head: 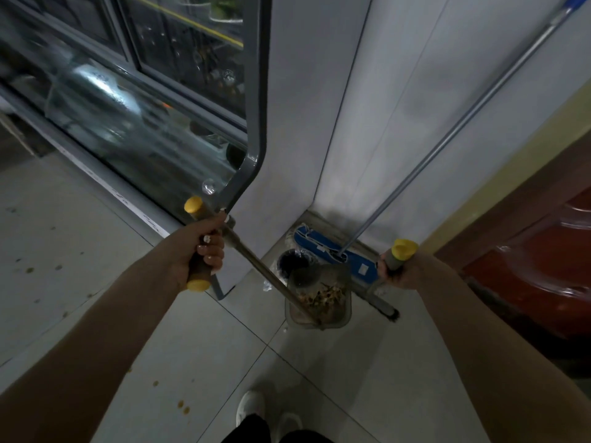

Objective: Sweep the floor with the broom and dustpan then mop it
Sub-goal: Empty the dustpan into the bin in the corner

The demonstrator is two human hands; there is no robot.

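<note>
My left hand [201, 247] grips the grey, yellow-capped handle of the dustpan's pole [256, 260]. The pole slants down to the clear dustpan [319, 305], which stands on the tiles and holds a pile of brownish debris. My right hand [399, 273] grips the broom's grey handle just below its yellow cap [404, 249]. The dark broom head [385, 308] is low beside the dustpan's right side. A mop with a blue flat head [332, 251] leans in the wall corner, and its metal pole [463, 123] runs up to the upper right.
A small bin lined with a black bag [292, 262] stands in the corner behind the dustpan. A glass display case [144, 129] fills the left. A dark red door [543, 251] is at right. Brown spots [184, 407] mark the tiles near my white shoes [252, 407].
</note>
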